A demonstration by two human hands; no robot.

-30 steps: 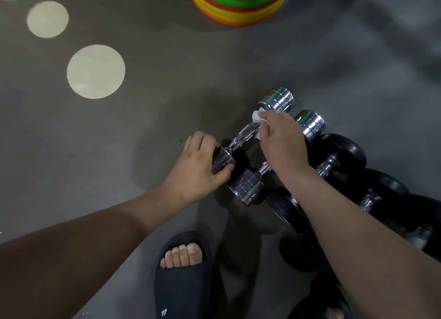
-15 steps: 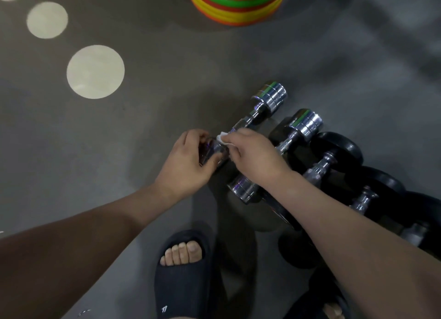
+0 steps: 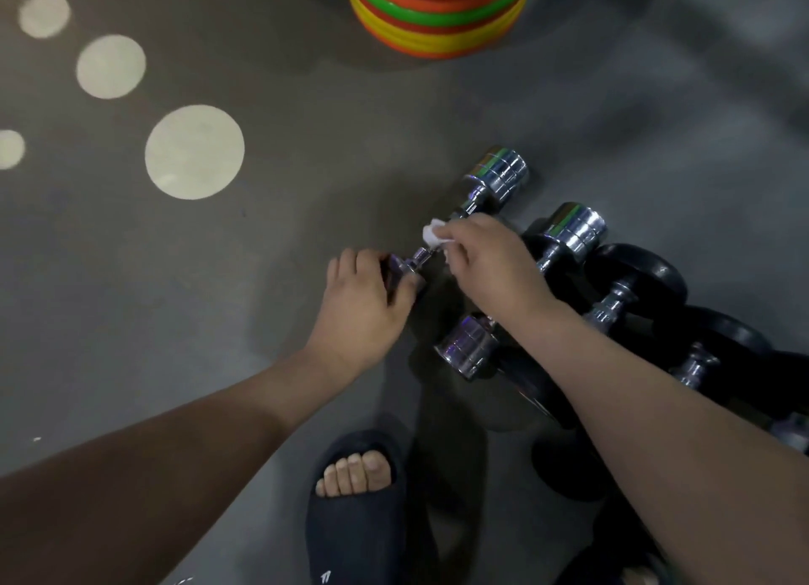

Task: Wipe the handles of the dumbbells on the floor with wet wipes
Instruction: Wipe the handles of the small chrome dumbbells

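While the grey floor bears a row of dumbbells side by side, only the leftmost chrome dumbbell is under the wipe, so I judge the job barely begun, with the others waiting. It lies flat, its long axis slanting from near left to far right. The left hand curls round its near head. The right hand pinches a white wipe against the handle.

The left hand covers the near head of the shiny chrome dumbbell; the right hand and crumpled white wipe hide most of its handle. The bright striped stack of discs is cut off by the top edge.
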